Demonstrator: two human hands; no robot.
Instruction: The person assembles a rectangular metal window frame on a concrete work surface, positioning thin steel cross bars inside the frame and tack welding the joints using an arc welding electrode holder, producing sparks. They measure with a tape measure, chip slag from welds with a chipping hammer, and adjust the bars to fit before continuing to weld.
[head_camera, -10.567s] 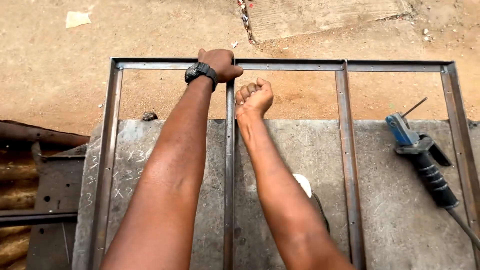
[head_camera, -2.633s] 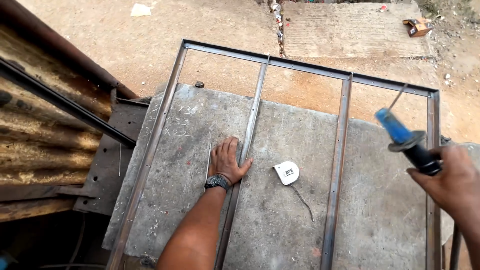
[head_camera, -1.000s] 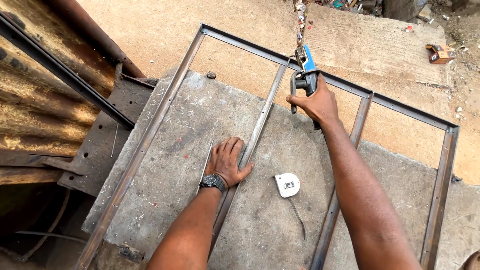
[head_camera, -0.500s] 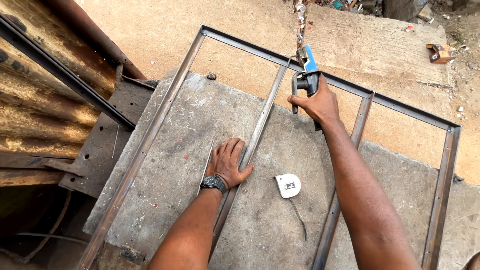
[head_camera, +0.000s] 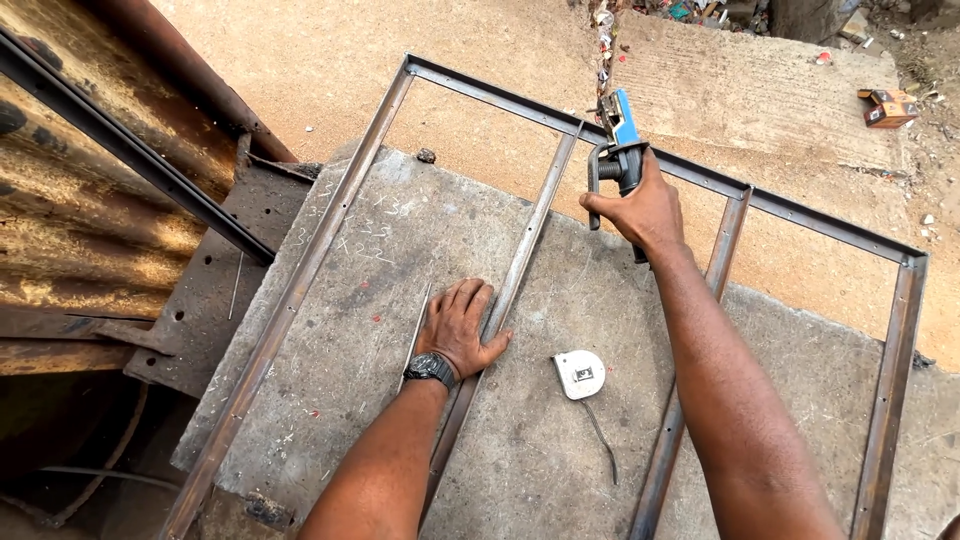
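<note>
In the head view, an inner bar (head_camera: 520, 262) of the steel frame (head_camera: 330, 235) is pressed flat near the worktop's (head_camera: 560, 440) middle by the left hand (head_camera: 458, 328), fingers spread, while a blue-handled electrode holder (head_camera: 617, 150) is gripped at the far edge by the right hand (head_camera: 635, 208), fingers wrapped tight.

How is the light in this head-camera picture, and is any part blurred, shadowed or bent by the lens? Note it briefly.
Head view: soft, even daylight, no glare. The left hand on the metal frame and the right hand gripping the blue-handled tool look sharp. Only faint shadows fall on the concrete slab; the lower left corner is dark. The straight frame bars splay towards the edges, suggesting a wide lens.
</note>
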